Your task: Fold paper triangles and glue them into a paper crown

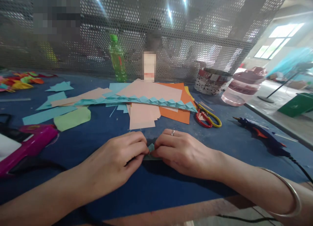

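A small piece of teal paper (151, 148) is pinched between the left hand (114, 157) and the right hand (182, 151), which are brought together and clamped on it just above the blue table (156, 190). Beyond the hands, a strip of teal triangles (137, 100) is laid across stacked pink sheets (144, 117) and orange sheets (177, 115). Red-and-yellow scissors (207, 118) are placed beside the stack, with a blue glue gun (259, 133) set to their right.
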Action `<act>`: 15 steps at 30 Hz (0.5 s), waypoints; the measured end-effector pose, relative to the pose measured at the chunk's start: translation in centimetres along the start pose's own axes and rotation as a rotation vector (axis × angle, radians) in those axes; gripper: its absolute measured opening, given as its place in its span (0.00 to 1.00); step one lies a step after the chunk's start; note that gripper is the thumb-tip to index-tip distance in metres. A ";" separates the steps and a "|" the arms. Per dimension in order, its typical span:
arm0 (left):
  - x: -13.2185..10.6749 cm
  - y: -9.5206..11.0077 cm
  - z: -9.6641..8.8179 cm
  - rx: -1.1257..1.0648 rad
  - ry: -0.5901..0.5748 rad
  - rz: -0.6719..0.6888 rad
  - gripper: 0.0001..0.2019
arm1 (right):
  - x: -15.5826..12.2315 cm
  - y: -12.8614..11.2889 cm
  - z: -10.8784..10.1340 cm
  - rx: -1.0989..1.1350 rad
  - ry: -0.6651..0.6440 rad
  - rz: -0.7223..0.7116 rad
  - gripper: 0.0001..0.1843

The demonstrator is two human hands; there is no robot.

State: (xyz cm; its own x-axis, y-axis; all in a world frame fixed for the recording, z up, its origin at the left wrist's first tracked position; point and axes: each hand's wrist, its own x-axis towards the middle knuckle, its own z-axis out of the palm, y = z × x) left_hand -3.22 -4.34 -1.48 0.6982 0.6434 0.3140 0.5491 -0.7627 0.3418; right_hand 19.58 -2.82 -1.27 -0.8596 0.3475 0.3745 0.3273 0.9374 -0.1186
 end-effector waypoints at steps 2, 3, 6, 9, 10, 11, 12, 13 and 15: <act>-0.1 -0.1 0.0 0.003 0.004 0.012 0.10 | 0.0 0.1 0.1 0.000 0.012 0.016 0.12; -0.1 -0.1 0.0 0.004 0.007 0.013 0.10 | -0.1 0.1 0.2 0.009 0.022 0.032 0.11; -0.1 -0.1 0.0 0.000 0.026 0.018 0.09 | 0.0 0.2 0.4 0.075 0.052 0.095 0.09; 0.0 -0.2 0.0 0.000 0.046 0.024 0.08 | 0.0 0.1 0.5 0.140 0.063 0.132 0.08; 0.1 -0.2 0.0 0.001 0.052 0.024 0.08 | 0.1 0.1 0.5 0.150 0.060 0.138 0.07; 0.1 -0.2 0.0 0.003 0.056 0.020 0.08 | 0.1 0.1 0.4 0.158 0.056 0.142 0.07; 0.2 -0.2 0.1 0.005 0.061 0.016 0.08 | 0.1 0.1 0.4 0.163 0.053 0.144 0.07; 0.2 -0.2 0.1 0.006 0.063 0.013 0.08 | 0.1 0.1 0.3 0.166 0.049 0.144 0.07; 0.3 -0.3 0.1 0.012 0.066 0.012 0.07 | 0.1 0.1 0.3 0.166 0.039 0.143 0.06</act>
State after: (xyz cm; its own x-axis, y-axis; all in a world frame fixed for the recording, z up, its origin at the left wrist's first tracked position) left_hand -3.12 -3.95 -1.56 0.6729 0.6370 0.3761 0.5469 -0.7707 0.3269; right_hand 19.38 -2.70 -1.51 -0.7918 0.4795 0.3782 0.3732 0.8701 -0.3219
